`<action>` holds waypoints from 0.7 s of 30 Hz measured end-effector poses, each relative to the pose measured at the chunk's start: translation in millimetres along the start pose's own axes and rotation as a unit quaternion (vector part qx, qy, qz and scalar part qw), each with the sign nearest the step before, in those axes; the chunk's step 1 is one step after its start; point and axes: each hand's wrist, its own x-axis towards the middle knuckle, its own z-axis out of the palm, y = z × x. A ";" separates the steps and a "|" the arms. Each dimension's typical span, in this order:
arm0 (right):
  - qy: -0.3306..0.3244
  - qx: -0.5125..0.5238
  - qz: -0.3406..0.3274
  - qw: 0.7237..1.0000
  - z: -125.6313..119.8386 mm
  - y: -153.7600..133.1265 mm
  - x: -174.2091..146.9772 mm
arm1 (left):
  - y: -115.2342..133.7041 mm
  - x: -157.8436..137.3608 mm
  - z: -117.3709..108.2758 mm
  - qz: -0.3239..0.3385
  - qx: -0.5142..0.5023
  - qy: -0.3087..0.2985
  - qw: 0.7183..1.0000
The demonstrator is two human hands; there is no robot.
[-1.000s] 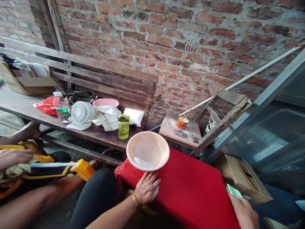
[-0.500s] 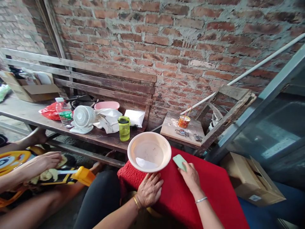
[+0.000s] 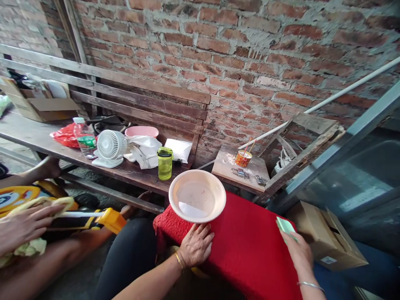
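Observation:
A round cream basin (image 3: 197,175) with water in it stands on a red-covered table (image 3: 246,233). My left hand (image 3: 197,246) lies against the near table edge, its fingers stretched out and their tips at the basin's near rim. It holds nothing. Over at the table's right side, my right hand (image 3: 298,252) grips a light-green flat slab (image 3: 285,225) with rounded corners, about phone-sized. I cannot make out exactly what that slab is.
At left, another person's hand (image 3: 29,223) holds a yellowish cloth near a yellow-and-black toy (image 3: 114,221). A bench (image 3: 137,179) bears a fan (image 3: 111,146) and a green bottle (image 3: 165,164). A paper cup (image 3: 243,158) and padlocks stand behind the basin; a cardboard box (image 3: 331,237) is right.
My right hand has moved right with the light-green slab, away from the basin. My left hand stays by the rim. The other person's hand and cloth have shifted left.

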 end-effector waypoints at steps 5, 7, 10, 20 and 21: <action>-0.050 0.009 -0.158 0.986 75.0 -114.8 -31.5 | 1.0 0.9 -6.8 0.001 0.006 -0.001 1.000; -0.069 0.009 -0.212 0.975 101.1 -147.4 -42.3 | 0.5 -0.3 -8.0 0.004 0.009 0.005 1.000; -0.093 0.009 -0.273 0.957 128.1 -173.6 -49.3 | -1.1 -2.1 -10.9 0.010 0.019 -0.017 1.000; -0.048 -0.033 -0.148 0.987 71.2 -73.7 31.5 | -4.8 2.7 -28.8 0.043 0.040 -0.057 0.997; -0.033 -0.037 -0.119 0.992 54.7 -48.4 43.9 | -4.8 3.3 -29.9 0.047 0.041 -0.061 0.996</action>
